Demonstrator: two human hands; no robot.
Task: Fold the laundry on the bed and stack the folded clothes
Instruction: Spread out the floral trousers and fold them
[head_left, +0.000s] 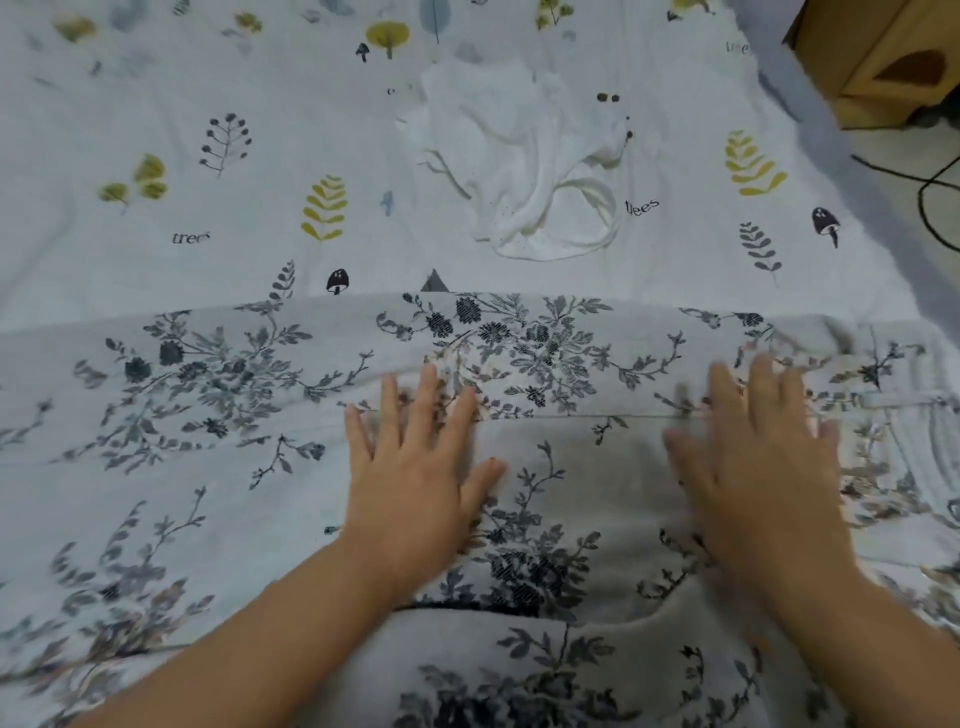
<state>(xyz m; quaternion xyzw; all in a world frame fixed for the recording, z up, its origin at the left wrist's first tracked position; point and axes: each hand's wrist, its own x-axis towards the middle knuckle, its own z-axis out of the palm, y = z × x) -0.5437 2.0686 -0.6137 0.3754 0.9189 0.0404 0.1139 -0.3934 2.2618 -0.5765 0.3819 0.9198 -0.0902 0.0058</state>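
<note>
Item one: floral garment (218, 395), pale cloth printed with dark sprigs, spread flat across the near half of the bed (130, 130), reaching from the left edge of my view to the right. Item two: left hand (415, 467), fingers straight and splayed, palm down on the garment near its middle. Item three: right hand (758, 457), likewise flat with fingers extended, pressing the same cloth to the right; I see it motion-blurred. Item four: white garment (524, 161), crumpled and unfolded, lying on the bed's far side, well apart from both hands. Item five: cardboard box (883, 57), far right, beside the bed, with a black cable (930, 192) near it on the floor.
</note>
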